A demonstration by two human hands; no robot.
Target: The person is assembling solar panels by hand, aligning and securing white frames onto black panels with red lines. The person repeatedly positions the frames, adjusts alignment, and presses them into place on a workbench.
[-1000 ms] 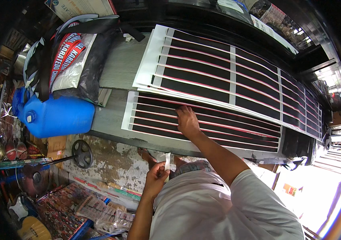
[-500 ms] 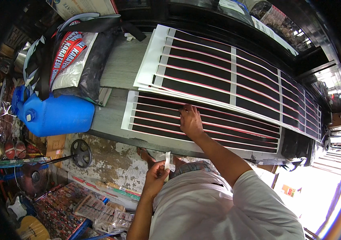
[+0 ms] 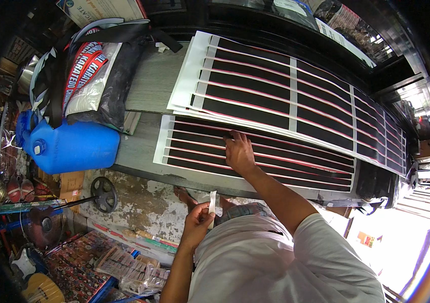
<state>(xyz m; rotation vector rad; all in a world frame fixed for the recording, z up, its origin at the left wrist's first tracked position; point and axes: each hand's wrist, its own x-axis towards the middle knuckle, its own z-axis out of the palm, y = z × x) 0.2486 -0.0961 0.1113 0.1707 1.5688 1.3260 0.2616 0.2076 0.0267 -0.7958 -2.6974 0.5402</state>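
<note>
Left hand [image 3: 198, 225]: clamped on white strip [image 3: 212, 201].
Right hand [image 3: 240, 153]: I handle black striped sheet [image 3: 194, 148]; grip, cannot tell.
Next move: perhaps needs light touch.

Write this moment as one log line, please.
left hand: holding narrow white strip | right hand: on lower black sheet striped white-and-red | blue plastic jug: left of sheet

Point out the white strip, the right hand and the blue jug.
White strip [image 3: 212, 202]: head view, its upper part.
Right hand [image 3: 240, 153]: head view, its back.
Blue jug [image 3: 78, 148]: head view, its side.
</note>
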